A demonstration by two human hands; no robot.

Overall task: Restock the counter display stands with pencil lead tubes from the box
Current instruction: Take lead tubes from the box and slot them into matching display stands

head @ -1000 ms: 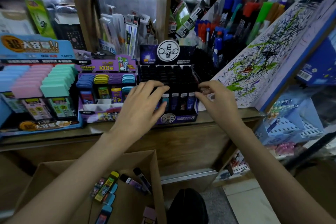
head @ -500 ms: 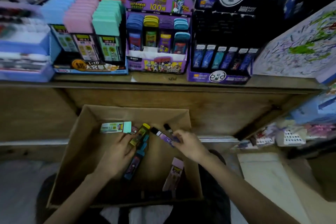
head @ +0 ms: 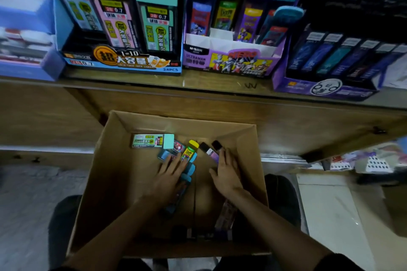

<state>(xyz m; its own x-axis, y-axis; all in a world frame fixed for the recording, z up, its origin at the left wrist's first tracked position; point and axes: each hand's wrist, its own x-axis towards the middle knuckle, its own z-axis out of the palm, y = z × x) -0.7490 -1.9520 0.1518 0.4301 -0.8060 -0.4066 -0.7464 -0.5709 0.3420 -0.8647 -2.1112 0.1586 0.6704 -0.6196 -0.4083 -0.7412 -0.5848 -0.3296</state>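
Head view: left hand lies flat on tubes in the box; right hand, fingers straight, touches purple tube.

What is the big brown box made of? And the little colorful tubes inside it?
The box looks like cardboard: dull brown, thin walls with folded creases. The yellow-capped tube and the mint-capped tube are probably plastic with printed labels; their caps look smooth and evenly coloured, though blur leaves it open.

Dim, soft picture (wide-angle bending at the edges), motion blur at left.
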